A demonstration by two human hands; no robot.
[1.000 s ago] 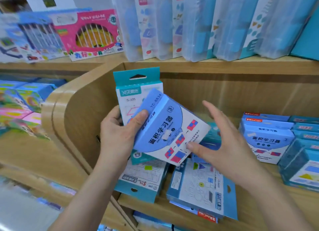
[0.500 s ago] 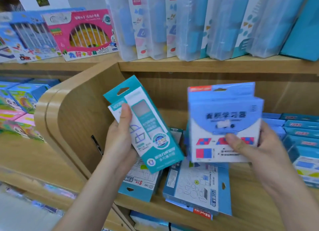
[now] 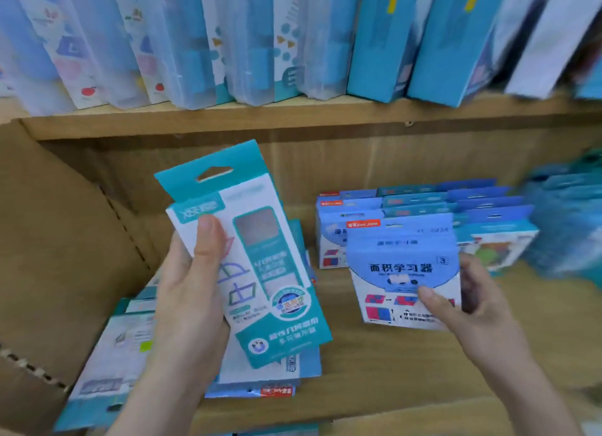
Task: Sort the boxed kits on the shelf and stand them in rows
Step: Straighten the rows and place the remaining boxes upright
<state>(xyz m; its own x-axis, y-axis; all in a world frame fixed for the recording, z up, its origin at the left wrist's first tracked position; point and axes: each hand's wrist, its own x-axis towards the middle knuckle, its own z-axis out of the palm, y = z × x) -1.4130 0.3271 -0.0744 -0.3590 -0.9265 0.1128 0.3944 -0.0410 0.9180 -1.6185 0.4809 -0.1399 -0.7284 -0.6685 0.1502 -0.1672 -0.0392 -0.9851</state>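
Observation:
My left hand (image 3: 192, 292) grips a tall teal-and-white boxed kit (image 3: 260, 272), tilted, thumb across its front, above the shelf's left part. My right hand (image 3: 469, 308) holds a blue-and-white boxed kit (image 3: 404, 266) upright, thumb on its lower front, just above the wooden shelf board (image 3: 374, 364). It sits in front of a standing row of matching blue boxed kits (image 3: 351, 214). Several flat kits (image 3: 120, 347) lie piled under my left hand, partly hidden.
The upper shelf (image 3: 293, 119) carries a row of tall clear and blue packs (image 3: 195, 38). A wooden side panel (image 3: 58, 240) closes the compartment on the left. More teal boxes (image 3: 566, 220) stand blurred at the far right.
My right hand has carried the blue kit down and right, close to the row of like boxes. The view has moved nearer and rightward. My left hand still holds the teal kit.

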